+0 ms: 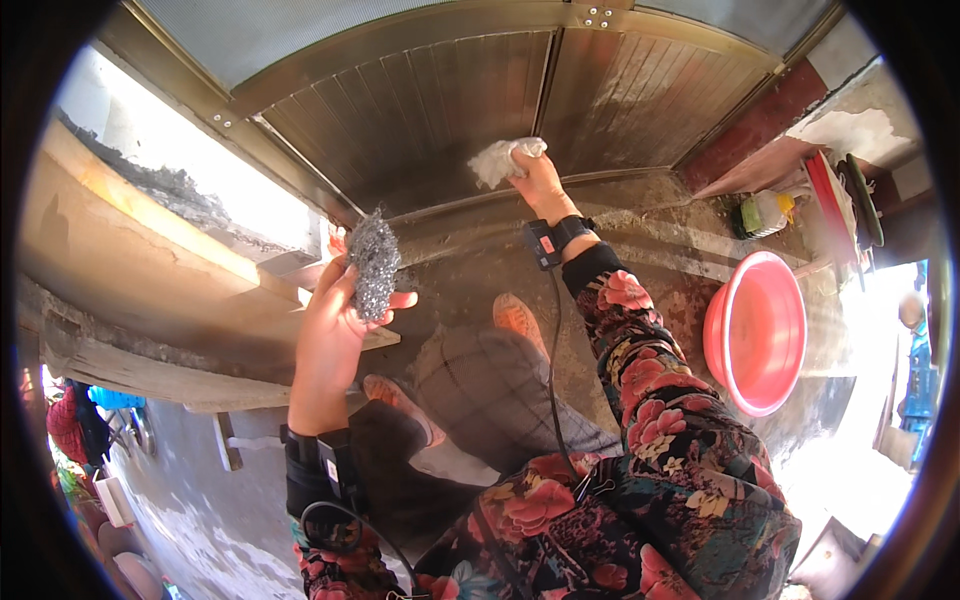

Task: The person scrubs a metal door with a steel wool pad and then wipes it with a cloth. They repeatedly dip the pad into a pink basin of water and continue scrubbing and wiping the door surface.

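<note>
My left hand [330, 322] grips a steel wool scourer [373, 266], raised in front of me and apart from the door. At the end of my outstretched arm, my right hand [538, 180] is shut on a whitish cloth [501, 162]. The cloth lies against the lower part of a brownish metal door [442, 112] with ribbed panels; whether it presses on the surface I cannot tell. Pale streaks mark the right-hand panel [645, 90] of the door.
A pink plastic basin [757, 337] stands on the floor to my right. Beyond it are a plastic bottle with a yellow cap [769, 211] and a red flat object [829, 195] against the wall. A wooden bench-like board [187, 367] runs along my left. Cables hang from both wrist devices.
</note>
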`<control>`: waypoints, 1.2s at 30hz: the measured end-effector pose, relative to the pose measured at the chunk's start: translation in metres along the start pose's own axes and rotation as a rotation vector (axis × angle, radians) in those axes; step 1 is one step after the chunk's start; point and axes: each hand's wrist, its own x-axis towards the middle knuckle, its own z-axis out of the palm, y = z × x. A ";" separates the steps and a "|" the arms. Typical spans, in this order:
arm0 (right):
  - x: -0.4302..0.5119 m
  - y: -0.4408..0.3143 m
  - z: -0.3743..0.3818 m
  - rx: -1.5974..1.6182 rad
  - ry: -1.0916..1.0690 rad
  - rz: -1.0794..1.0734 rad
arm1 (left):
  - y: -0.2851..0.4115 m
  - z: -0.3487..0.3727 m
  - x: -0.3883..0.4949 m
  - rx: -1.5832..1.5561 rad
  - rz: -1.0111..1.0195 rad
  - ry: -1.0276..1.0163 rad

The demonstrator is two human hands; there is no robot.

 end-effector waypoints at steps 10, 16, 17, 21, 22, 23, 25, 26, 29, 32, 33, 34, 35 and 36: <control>-0.074 -0.076 0.065 -0.010 -0.439 -0.197 | -0.028 0.001 0.025 -0.165 0.020 0.128; -0.137 -0.085 0.130 0.067 -0.810 0.040 | -0.043 0.004 0.053 -0.391 0.059 0.164; -0.145 -0.086 0.136 -0.066 -0.786 0.006 | -0.042 0.004 0.055 -0.382 0.120 0.130; -0.161 -0.088 0.143 -0.107 -0.793 0.056 | -0.037 0.011 0.054 -0.300 0.180 0.107; -0.162 -0.087 0.140 -0.077 -0.818 0.082 | -0.036 0.011 0.052 -0.287 0.162 0.088; -0.162 -0.086 0.137 -0.092 -0.831 0.097 | -0.035 0.012 0.051 -0.273 0.141 0.066; -0.162 -0.082 0.128 -0.123 -0.845 0.124 | -0.034 0.011 0.048 -0.182 0.131 0.048; -0.161 -0.077 0.126 -0.184 -0.849 0.088 | -0.034 0.011 0.048 -0.105 0.103 0.089; -0.160 -0.059 0.118 -0.153 -0.818 0.176 | -0.037 0.008 0.047 0.042 0.007 0.215; -0.149 -0.042 0.101 -0.084 -0.780 0.212 | -0.036 0.003 0.044 0.070 -0.016 0.297; -0.143 -0.037 0.092 -0.093 -0.760 0.153 | -0.033 0.001 0.044 0.099 0.011 0.309; -0.130 -0.035 0.084 -0.028 -0.770 0.178 | -0.029 -0.003 0.042 0.081 0.040 0.290; -0.116 -0.032 0.073 0.060 -0.816 0.181 | -0.024 -0.006 0.039 0.067 0.061 0.288; -0.112 -0.029 0.054 0.162 -0.644 0.172 | -0.021 -0.009 0.035 0.032 0.062 0.276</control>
